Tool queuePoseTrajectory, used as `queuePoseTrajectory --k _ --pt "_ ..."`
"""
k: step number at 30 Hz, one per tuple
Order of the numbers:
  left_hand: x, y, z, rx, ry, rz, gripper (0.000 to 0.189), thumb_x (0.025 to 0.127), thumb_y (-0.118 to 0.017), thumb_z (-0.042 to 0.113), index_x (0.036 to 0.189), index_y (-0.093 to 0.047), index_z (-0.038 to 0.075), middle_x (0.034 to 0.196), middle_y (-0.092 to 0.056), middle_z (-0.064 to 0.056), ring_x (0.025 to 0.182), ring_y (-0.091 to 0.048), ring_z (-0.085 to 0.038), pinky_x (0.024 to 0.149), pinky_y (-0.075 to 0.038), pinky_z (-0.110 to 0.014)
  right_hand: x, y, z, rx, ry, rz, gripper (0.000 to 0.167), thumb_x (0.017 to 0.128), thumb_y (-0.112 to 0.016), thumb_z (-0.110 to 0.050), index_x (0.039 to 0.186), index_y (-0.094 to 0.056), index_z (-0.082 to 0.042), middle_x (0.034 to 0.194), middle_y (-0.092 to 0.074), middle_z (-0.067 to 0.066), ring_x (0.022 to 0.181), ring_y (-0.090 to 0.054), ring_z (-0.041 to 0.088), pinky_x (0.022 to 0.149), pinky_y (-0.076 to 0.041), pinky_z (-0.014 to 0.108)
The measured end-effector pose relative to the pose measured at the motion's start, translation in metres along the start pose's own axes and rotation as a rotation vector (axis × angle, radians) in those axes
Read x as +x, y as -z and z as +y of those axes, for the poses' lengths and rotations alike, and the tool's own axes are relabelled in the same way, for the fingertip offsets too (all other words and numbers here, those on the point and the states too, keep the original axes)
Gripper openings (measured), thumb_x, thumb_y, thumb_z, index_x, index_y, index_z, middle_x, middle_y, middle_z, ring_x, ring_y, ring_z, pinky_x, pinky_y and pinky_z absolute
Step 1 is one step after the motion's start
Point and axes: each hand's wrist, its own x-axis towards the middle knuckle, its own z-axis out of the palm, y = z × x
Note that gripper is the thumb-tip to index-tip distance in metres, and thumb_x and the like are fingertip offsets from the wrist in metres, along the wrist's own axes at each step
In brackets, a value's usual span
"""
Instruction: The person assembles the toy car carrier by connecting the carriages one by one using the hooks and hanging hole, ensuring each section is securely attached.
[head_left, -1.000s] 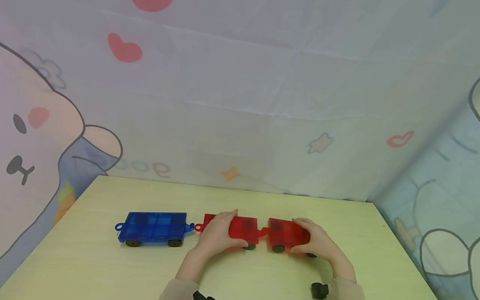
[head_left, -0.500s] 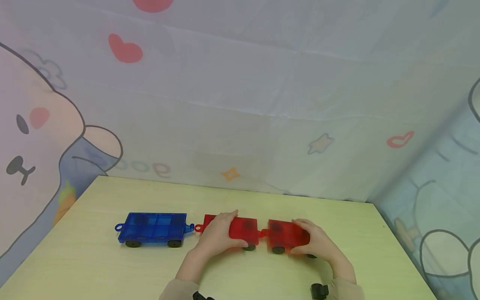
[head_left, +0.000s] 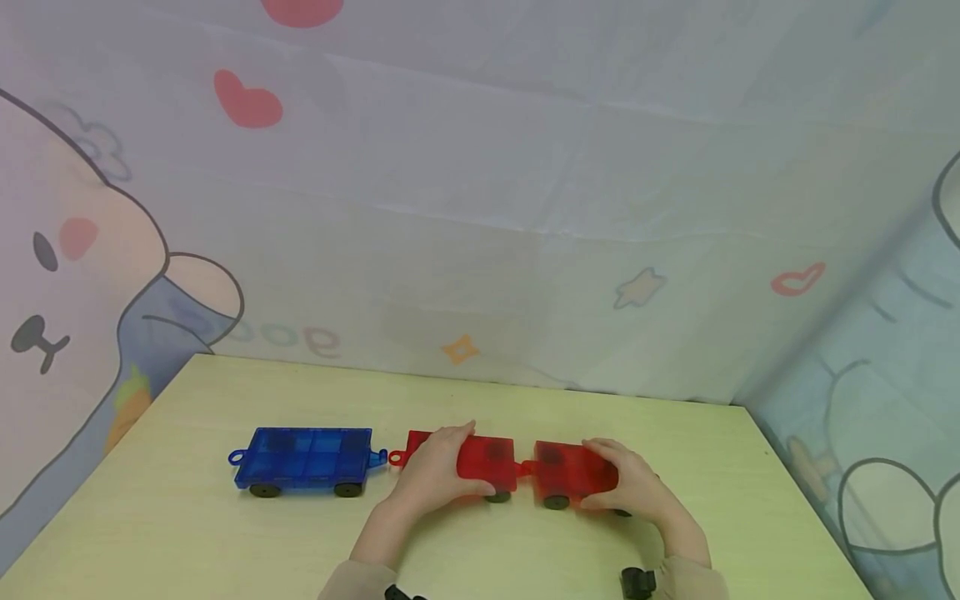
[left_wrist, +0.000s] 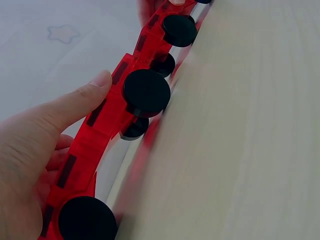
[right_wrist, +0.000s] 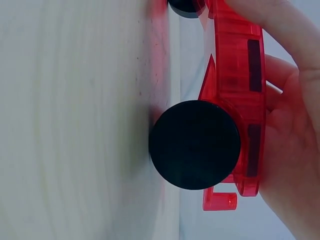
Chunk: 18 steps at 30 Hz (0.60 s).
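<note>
Two translucent red toy train cars stand in line on the table, a red coupling (head_left: pixel 525 468) between them. My left hand (head_left: pixel 431 468) grips the left red car (head_left: pixel 487 458) across its width, thumb on the near side; in the left wrist view the thumb lies along that car's side (left_wrist: pixel 95 130). The right red car (head_left: pixel 566 467) is held by my right hand (head_left: pixel 633 487) in the same way at its right end. In the right wrist view a black wheel (right_wrist: pixel 195 145) and a red hook (right_wrist: pixel 220 201) show under that car.
A translucent blue toy train car (head_left: pixel 307 457) stands left of the red ones, its hook close to the left red car's ring (head_left: pixel 397 458); whether they touch I cannot tell. The pale wooden table (head_left: pixel 225 542) ends at a printed cloth backdrop (head_left: pixel 487 208).
</note>
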Motion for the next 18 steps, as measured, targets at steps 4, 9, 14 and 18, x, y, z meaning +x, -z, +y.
queuePoseTrajectory --k 4,9,14,18 --pt "0.0 -0.0004 -0.0004 0.002 -0.004 -0.001 0.094 0.07 -0.084 0.048 0.146 -0.045 0.009 0.143 -0.053 -0.012 0.131 -0.048 -0.035 0.101 -0.046 -0.058 -0.0006 -0.0004 -0.0007 -0.006 -0.009 0.0 0.085 0.07 -0.088 -0.033 0.14 -0.051 -0.002 0.142 -0.049 0.021 0.13 -0.045 0.044 0.103 -0.042 0.06" --pt "0.0 0.0002 0.0012 0.002 -0.017 -0.001 0.093 0.071 -0.084 0.048 0.146 -0.046 0.007 0.142 -0.053 -0.013 0.131 -0.048 -0.035 0.102 -0.045 -0.057 -0.0013 0.0002 -0.0018 -0.014 -0.027 -0.001 0.086 0.07 -0.088 -0.034 0.141 -0.051 -0.003 0.143 -0.048 0.02 0.129 -0.045 0.044 0.101 -0.043 0.059" --pt "-0.0004 0.0004 0.0032 0.015 -0.039 -0.002 0.092 0.073 -0.082 0.048 0.145 -0.046 0.005 0.142 -0.054 -0.014 0.131 -0.048 -0.036 0.104 -0.045 -0.056 -0.0023 0.001 -0.002 -0.022 -0.031 0.0 0.087 0.069 -0.088 -0.035 0.141 -0.051 -0.004 0.143 -0.049 0.019 0.128 -0.046 0.042 0.099 -0.045 0.057" --pt "-0.0005 -0.0003 0.0033 0.031 -0.046 -0.003 0.092 0.073 -0.082 0.049 0.146 -0.045 0.006 0.142 -0.054 -0.014 0.131 -0.048 -0.036 0.105 -0.044 -0.056 -0.0031 0.0016 -0.0021 -0.026 -0.034 -0.001 0.087 0.069 -0.088 -0.034 0.141 -0.051 -0.005 0.143 -0.049 0.019 0.128 -0.047 0.042 0.099 -0.045 0.058"
